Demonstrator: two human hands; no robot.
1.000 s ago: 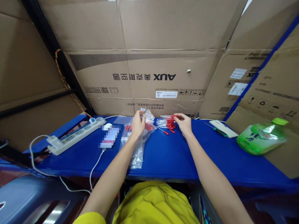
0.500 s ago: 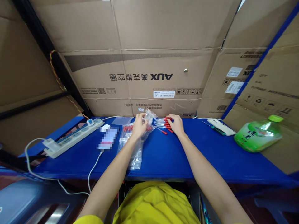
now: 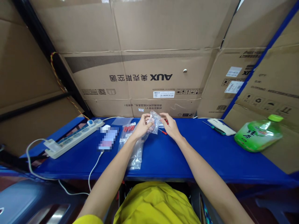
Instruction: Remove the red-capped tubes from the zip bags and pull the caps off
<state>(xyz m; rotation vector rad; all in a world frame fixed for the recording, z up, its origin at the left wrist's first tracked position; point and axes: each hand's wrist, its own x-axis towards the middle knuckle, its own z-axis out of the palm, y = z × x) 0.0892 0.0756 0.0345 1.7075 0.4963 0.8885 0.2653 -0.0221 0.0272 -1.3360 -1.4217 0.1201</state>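
A small clear plastic bag (image 3: 154, 123) is held up over the blue table, pinched by my left hand (image 3: 143, 127). My right hand (image 3: 170, 127) has its thumb and fingers closed at the bag's right edge. Behind and beside the right hand lie thin clear rods with red ends (image 3: 164, 132), partly hidden by the hand and the bag. To the left, flat clear bags (image 3: 135, 155) lie on the table, with several red-ended pieces (image 3: 129, 128) at their top.
At left are a phone (image 3: 108, 138) with a charging cable and a white power strip (image 3: 74, 137). On the right lie a green-handled screwdriver (image 3: 218, 130), a white flat case (image 3: 221, 126) and a green-labelled bottle (image 3: 258, 133). Cardboard (image 3: 144, 65) walls the back.
My right hand has left the red-ended rods and moved left to the plastic bag. My left hand has shifted slightly right, bringing the bag lower and between both hands.
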